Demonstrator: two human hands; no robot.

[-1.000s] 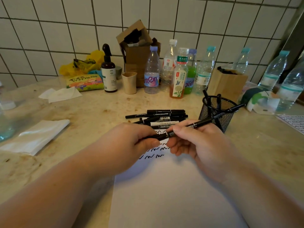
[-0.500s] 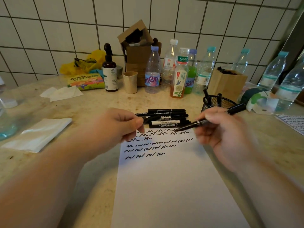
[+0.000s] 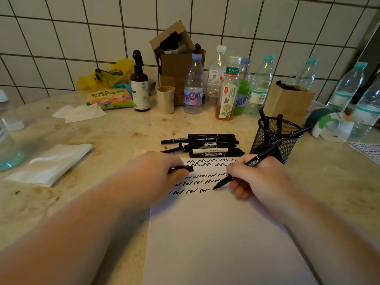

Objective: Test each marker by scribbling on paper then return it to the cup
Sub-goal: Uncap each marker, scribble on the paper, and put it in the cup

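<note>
A white sheet of paper lies in front of me, with several rows of black scribbles near its top. My right hand grips an uncapped black marker like a pen, its tip down at the end of the lowest scribble row. My left hand rests on the paper's upper left corner, pinching the marker's black cap. A pile of several black markers lies just beyond the paper. To the right of the pile stands a black mesh cup holding a few markers.
Along the tiled wall stand several plastic bottles, a brown spray bottle, a small beige cup, cardboard boxes and a snack bag. A folded white napkin lies at left. More bottles stand at right.
My hands pulled the cap off the marker and moved apart. The left hand settled on the paper with the cap; the right hand lowered the marker tip to the lowest scribble row.
</note>
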